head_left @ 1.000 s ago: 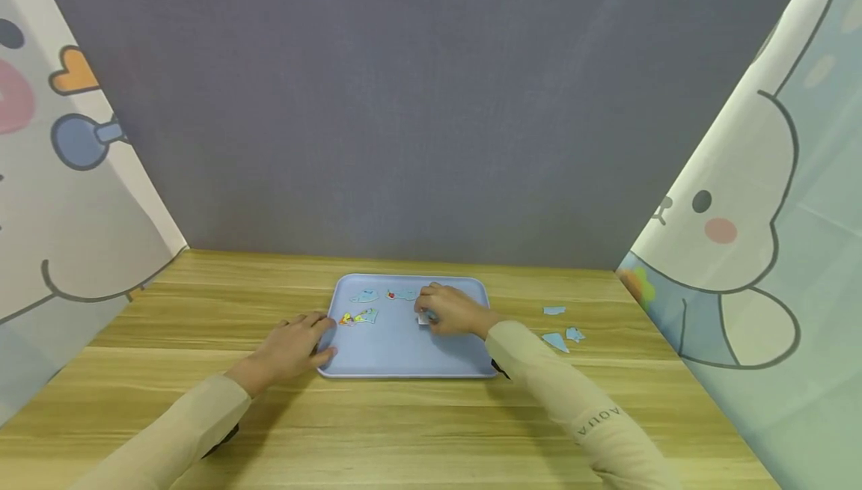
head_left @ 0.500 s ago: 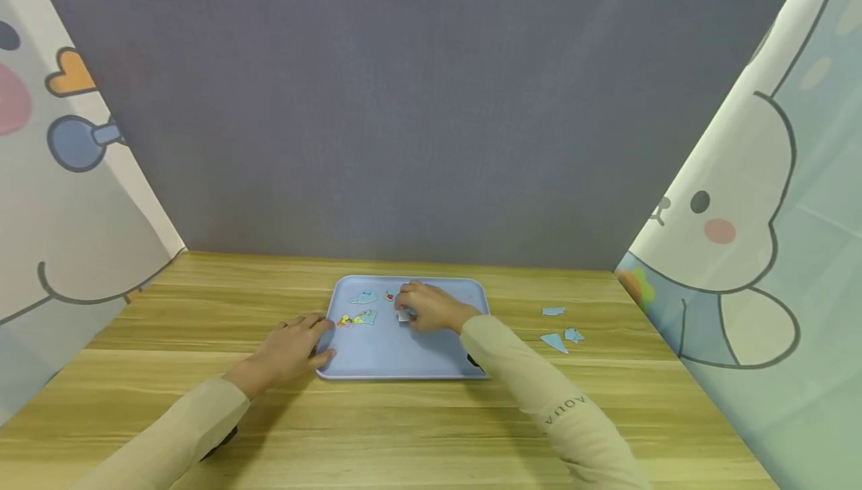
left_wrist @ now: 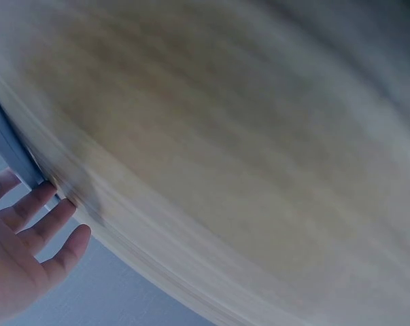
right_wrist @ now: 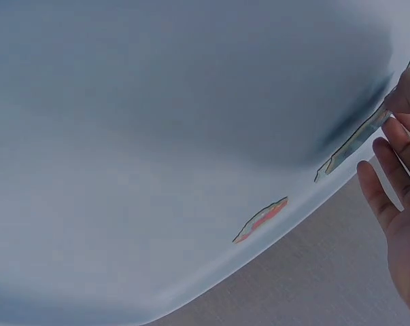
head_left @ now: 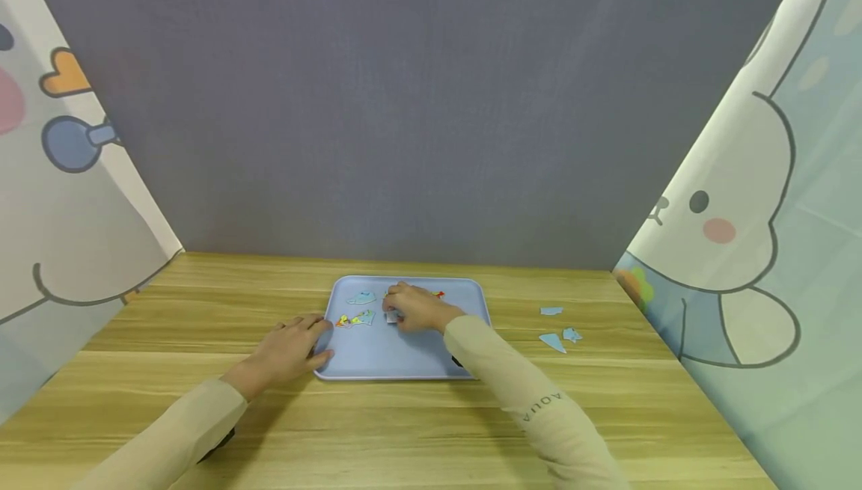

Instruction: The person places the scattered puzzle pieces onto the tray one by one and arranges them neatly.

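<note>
My right hand (head_left: 416, 307) is over the middle of the tray, with thumb and fingertips pinching a small puzzle piece (head_left: 391, 317) that they partly cover. Flat on the tray's left half lie a pale blue puzzle piece (head_left: 361, 298) and, nearer me, yellow-and-blue puzzle pieces (head_left: 357, 319). Behind the right hand shows a bit of a red-marked piece (head_left: 438, 295), seen edge-on in the right wrist view as a red-streaked sliver (right_wrist: 261, 220). My left hand (head_left: 286, 351) rests at the tray's left rim, fingers spread and touching the edge, as the left wrist view shows too.
The light blue tray (head_left: 404, 363) has a raised rim and sits on a wood-grain table (head_left: 377, 430). Right of it lie three loose blue pieces, among them a triangular one (head_left: 554, 343). A grey panel (head_left: 404, 138) stands behind, between printed side cloths.
My right hand has moved left across the tray with the piece in its fingers, uncovering the red-marked piece behind it. The left hand stays at the rim.
</note>
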Available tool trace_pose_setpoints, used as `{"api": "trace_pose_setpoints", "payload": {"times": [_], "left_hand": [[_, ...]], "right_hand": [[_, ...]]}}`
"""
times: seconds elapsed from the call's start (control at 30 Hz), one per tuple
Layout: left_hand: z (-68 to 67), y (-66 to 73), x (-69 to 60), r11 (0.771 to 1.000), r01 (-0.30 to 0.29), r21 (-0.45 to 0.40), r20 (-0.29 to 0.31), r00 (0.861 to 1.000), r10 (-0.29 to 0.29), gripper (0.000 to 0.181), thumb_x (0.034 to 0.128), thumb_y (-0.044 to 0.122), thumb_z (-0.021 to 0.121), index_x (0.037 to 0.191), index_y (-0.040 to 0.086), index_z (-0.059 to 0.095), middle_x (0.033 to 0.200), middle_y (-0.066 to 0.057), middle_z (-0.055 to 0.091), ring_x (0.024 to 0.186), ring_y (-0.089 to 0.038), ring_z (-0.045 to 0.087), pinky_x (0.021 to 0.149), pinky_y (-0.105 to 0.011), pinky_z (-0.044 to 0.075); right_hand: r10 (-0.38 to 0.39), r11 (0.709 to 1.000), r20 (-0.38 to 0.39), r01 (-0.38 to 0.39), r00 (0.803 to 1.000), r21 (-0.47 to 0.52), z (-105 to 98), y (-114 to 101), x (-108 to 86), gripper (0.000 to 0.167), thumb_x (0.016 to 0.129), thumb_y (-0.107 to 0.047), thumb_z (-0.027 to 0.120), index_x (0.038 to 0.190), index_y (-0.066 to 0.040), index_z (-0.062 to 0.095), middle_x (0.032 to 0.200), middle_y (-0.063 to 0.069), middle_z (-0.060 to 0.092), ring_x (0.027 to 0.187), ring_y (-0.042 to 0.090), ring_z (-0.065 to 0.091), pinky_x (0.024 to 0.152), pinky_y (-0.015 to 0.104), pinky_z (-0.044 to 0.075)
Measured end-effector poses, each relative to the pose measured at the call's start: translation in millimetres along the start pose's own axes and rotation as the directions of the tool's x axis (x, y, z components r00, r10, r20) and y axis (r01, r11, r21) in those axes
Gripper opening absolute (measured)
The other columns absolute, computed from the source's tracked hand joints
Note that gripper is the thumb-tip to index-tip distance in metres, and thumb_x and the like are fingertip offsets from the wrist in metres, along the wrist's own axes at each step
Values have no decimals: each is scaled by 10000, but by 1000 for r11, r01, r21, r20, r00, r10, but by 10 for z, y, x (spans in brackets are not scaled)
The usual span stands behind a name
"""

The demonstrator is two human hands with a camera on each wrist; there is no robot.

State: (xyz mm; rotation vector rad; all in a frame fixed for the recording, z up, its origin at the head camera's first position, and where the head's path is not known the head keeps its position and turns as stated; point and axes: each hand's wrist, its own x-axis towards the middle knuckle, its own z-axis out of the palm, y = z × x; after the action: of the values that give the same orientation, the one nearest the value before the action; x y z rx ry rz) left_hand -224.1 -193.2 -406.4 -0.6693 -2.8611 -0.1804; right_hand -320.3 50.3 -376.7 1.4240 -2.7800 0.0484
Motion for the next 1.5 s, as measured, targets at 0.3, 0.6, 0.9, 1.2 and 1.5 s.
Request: {"api": "trace_pose_setpoints", "payload": {"times": [0.3,0.6,0.9,1.2,1.5], "left_hand": [[21,-12,-2,1000,8,-2,11,1000,-8,475,846,377,614,1178,45,550,1228,-202,538,1087,-426,535,785,-634,443],[19,-2,3,1000,7,-4,18,1000,-7,474,849,377,610,1184,48,547,1232,-196,536,1090,-418,536,787,-629,446],[19,-3,1,1000,1,3,3,1000,-1,467,847,373,613,1173,45,551,1222,-200,542,1086,-418,538,779,-618,455],[13,-3,-3,1000,9,-1,10,1000,-9,472,848,373,611,1181,45,545,1237,-201,531,1094,-433,527,789,-626,444],[6,3,-5,1000,8,0,7,1000,-8,471,841,368,623,1177,46,549,1240,-195,532,1109,-420,519,792,-616,447]], "right_hand": [[-4,999,24,5,1000,-48,79,-38,89,242,761,-67,653,987,-152,648,941,-58,581,908,95,498,898,240,444],[13,998,29,-12,999,-62,116,-38,128,248,758,-70,652,987,-166,648,964,-64,589,955,103,516,952,325,445],[37,997,38,-34,999,-68,102,-59,117,264,773,-76,644,1018,-176,646,990,-62,591,982,109,511,984,365,427],[33,996,-1,-33,999,-88,96,-22,87,312,786,-110,641,1093,-168,632,1092,-39,597,1114,159,515,1000,421,408],[26,996,-4,-26,1000,-80,44,17,-15,277,826,-202,642,1099,-162,624,1114,-22,592,1158,186,505,1016,463,386]]}}
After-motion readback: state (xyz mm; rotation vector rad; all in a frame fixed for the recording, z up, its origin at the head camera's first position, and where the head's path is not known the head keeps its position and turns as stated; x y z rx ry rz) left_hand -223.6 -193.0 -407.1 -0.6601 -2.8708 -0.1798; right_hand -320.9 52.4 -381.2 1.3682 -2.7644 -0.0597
